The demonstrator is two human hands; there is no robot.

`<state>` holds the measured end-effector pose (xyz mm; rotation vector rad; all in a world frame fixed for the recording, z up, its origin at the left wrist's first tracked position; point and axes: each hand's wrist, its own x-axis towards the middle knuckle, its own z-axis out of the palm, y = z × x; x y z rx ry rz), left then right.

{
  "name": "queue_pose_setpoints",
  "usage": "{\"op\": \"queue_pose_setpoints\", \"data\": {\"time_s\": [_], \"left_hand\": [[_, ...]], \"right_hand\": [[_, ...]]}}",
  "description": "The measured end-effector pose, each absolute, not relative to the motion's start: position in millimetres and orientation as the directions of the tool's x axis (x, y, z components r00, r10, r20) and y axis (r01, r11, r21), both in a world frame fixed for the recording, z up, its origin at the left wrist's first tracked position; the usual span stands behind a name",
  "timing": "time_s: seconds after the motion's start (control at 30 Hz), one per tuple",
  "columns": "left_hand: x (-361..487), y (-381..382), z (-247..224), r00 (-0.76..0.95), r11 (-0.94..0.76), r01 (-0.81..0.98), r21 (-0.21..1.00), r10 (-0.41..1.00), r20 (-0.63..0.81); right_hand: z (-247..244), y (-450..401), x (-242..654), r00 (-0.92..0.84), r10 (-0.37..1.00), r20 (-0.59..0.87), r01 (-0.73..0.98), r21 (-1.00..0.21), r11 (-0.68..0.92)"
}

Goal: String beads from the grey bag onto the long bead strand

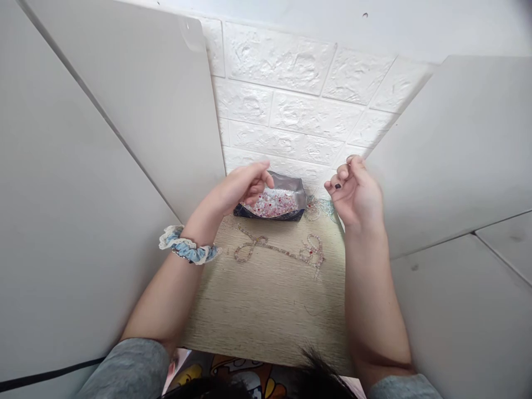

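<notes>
Head view. My left hand point(245, 188) is raised over the near corner of a foil-lined pouch point(288, 185), its fingers curled inward toward the thumb. I cannot tell whether it has hold of anything. My right hand point(357, 194) is raised just beside the pouch, half closed, with its fingertips drawn toward the thumb. I cannot confirm a held item here either (a fine thread would not resolve from this view).

The pouch rests at the far end of the wood-grain worktop point(266, 316), close to a white brick-pattern wall panel point(286, 111). It contains a heap of pink and white beads point(270, 205).

Status: a long beaded strand point(278, 252) lies in loose loops on the worktop in front of the pouch, and a smaller beaded patch point(316, 209) lies just to the right of the pouch. The loose beads in the pouch remain unstrung.
</notes>
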<state>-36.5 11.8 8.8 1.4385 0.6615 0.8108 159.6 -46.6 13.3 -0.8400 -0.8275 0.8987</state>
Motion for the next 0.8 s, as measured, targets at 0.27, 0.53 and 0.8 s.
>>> {"op": "queue_pose_setpoints", "data": {"time_s": [0.27,0.53,0.8], "left_hand": [[-27,4,2,0.552,-0.311,0.032,0.95,0.798,0.243],[-24,-15,1,0.709,-0.298,0.0,0.955,0.673,0.21],[-36,-62,51,0.677,-0.471,0.128,0.873,0.684,0.27]], "right_hand": [[8,-59,127,0.059,0.947,0.315,0.303,-0.91,0.284],[8,-63,116,0.123,0.901,0.417,0.374,-0.86,0.347],[43,-98,120,0.296,0.809,0.508,0.007,-0.848,0.53]]}}
